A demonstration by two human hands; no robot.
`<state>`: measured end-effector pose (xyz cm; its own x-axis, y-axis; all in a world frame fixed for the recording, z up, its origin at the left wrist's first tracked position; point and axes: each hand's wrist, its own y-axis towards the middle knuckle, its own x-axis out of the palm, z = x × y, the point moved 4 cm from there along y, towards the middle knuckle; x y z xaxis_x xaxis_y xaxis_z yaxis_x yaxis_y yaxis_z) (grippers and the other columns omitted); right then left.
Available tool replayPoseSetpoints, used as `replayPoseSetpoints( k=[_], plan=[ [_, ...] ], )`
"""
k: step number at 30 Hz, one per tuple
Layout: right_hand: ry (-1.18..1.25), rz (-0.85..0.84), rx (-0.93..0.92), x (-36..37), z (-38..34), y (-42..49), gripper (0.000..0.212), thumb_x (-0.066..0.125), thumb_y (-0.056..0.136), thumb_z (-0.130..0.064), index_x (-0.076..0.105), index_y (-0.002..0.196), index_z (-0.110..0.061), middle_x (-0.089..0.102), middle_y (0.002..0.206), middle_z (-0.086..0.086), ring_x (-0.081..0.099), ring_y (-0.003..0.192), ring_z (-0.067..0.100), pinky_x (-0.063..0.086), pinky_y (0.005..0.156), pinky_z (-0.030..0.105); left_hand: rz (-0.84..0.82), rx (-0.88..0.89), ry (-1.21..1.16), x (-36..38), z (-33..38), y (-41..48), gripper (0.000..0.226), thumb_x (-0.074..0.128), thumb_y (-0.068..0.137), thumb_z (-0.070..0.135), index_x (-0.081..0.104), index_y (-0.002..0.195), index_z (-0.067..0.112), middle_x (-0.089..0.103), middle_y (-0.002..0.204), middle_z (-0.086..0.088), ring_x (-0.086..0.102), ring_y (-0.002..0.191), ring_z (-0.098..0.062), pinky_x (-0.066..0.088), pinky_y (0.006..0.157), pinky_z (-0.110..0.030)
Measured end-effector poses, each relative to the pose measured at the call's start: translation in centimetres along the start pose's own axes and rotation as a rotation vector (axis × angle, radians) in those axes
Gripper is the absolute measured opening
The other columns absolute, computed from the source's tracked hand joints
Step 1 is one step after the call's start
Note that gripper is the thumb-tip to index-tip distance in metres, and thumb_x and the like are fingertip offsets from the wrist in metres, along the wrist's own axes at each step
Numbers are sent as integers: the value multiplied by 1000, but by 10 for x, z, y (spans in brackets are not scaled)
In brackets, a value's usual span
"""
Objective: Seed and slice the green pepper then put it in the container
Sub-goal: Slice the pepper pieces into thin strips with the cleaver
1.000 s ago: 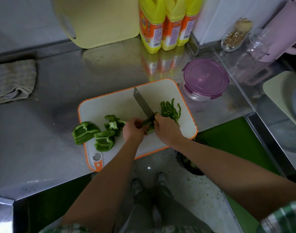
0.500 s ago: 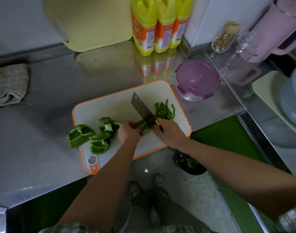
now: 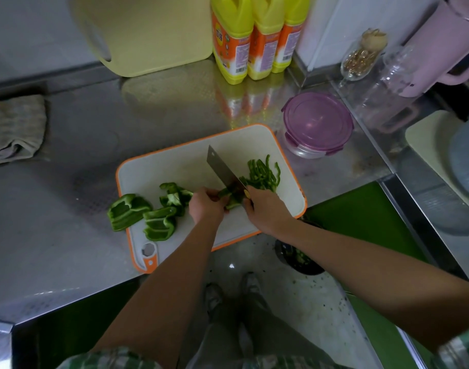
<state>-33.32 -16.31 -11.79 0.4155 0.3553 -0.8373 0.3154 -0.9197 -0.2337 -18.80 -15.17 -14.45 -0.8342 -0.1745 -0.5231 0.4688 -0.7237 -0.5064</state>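
Observation:
A white cutting board [image 3: 174,166] with an orange rim lies on the steel counter. My right hand [image 3: 265,209] grips the handle of a cleaver [image 3: 222,169], its blade down across a green pepper piece [image 3: 232,199]. That piece is held at its left end by the curled fingers of my left hand [image 3: 205,206]. Thin pepper strips [image 3: 264,173] are piled right of the blade. Larger pepper chunks [image 3: 158,222] wait on the board's left, and one chunk [image 3: 126,211] hangs over its edge. A round container with a purple lid [image 3: 317,123] stands shut behind the board's right corner.
Three yellow bottles [image 3: 252,35] and a pale yellow board [image 3: 148,33] stand at the back wall. A folded cloth [image 3: 15,129] lies far left. Glass jars [image 3: 361,57] and a pink jug [image 3: 438,46] crowd the right. A dark bin [image 3: 299,258] sits on the floor below the counter edge.
The cleaver has risen and come down again on the held pepper piece. Both hands stay in about the same place on the board; only the camera has shifted slightly.

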Motion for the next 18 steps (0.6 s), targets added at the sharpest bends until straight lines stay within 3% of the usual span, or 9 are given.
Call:
replayPoseSetpoints(
  k=[4, 8, 13, 18],
  plan=[
    [-12, 31, 25, 7, -10, 12, 17, 40, 99, -17, 53, 102, -6, 61, 82, 13, 60, 75, 32, 35, 57, 31, -18, 42, 1, -1, -1, -2, 20, 78, 80, 21, 60, 88, 17, 72, 85, -7, 69, 81, -24, 56, 76, -36],
    [45, 78, 26, 5, -12, 16, 14, 42, 99, -17, 49, 91, -7, 49, 68, 4, 49, 59, 23, 31, 52, 30, -33, 80, 9, -3, -3, -4, 21, 79, 79, 25, 61, 88, 17, 73, 84, -6, 69, 79, -23, 56, 75, -36],
    [120, 144, 44, -4, -4, 12, 17, 46, 99, -16, 54, 94, -2, 50, 67, 8, 49, 59, 23, 34, 54, 32, -24, 81, -7, -2, -3, -5, 22, 79, 79, 25, 64, 90, 12, 72, 81, -6, 69, 75, -22, 53, 68, -31],
    [95, 55, -37, -14, 1, 0, 16, 47, 97, -17, 46, 83, -10, 56, 69, 10, 53, 62, 24, 38, 54, 33, 4, 51, 11, -2, -1, -4, 19, 78, 80, 25, 62, 88, 17, 72, 85, -7, 68, 81, -23, 49, 66, -28]
  ],
)
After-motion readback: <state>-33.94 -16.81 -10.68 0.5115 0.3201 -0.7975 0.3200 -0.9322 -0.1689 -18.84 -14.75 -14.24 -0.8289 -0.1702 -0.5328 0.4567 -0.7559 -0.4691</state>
